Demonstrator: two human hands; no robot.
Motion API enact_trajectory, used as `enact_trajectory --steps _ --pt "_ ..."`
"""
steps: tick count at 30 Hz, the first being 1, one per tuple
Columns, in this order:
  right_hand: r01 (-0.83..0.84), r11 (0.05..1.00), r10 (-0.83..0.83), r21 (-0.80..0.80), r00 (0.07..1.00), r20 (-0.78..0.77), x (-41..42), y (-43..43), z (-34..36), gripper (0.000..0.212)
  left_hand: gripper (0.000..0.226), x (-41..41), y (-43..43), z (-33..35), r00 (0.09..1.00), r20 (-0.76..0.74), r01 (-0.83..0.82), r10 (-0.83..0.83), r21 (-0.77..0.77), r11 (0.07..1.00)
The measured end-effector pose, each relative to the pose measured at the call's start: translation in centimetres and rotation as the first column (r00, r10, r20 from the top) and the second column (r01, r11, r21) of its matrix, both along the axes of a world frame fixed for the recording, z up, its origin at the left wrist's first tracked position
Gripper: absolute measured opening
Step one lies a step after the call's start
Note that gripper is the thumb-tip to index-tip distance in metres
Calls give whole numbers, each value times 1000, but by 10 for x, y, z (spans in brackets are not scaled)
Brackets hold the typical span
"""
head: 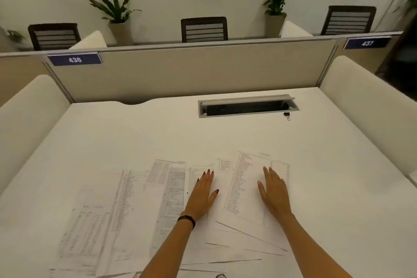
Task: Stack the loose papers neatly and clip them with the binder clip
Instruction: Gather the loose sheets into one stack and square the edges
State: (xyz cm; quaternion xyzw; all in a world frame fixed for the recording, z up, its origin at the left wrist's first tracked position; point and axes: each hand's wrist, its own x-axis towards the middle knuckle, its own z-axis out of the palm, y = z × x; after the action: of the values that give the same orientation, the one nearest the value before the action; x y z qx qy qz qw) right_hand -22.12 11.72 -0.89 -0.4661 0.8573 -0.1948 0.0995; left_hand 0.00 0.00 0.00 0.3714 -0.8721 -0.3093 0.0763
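Note:
Several loose printed papers lie fanned out and overlapping across the near half of the white desk. My left hand rests flat on the sheets near the middle, fingers apart, a black band on its wrist. My right hand lies flat and open on a tilted sheet at the right end of the spread. A small black binder clip sits alone far back on the desk, by the right corner of the cable slot, well beyond both hands.
An open cable slot is set into the back of the desk. A beige partition with tags 436 and 437 closes the far side; padded side panels flank left and right. Chairs and potted plants stand behind.

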Motion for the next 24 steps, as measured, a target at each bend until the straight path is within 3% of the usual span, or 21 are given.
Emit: enact_trajectory --steps 7,19,21,24 --pt "21 999 -19 44 999 -41 3 12 -17 71 63 -3 -4 2 998 40 -42 39 86 995" --pt "-77 997 77 -5 997 -25 -10 18 -21 70 67 -3 -12 -18 1000 23 18 -19 63 998" --pt "-16 999 15 -47 1000 -28 -12 19 -23 65 68 -4 -12 -19 1000 -20 -4 6 78 997" --pt "261 959 -258 -112 965 41 -13 21 -24 53 67 -7 -11 -20 989 -105 -88 105 153 984"
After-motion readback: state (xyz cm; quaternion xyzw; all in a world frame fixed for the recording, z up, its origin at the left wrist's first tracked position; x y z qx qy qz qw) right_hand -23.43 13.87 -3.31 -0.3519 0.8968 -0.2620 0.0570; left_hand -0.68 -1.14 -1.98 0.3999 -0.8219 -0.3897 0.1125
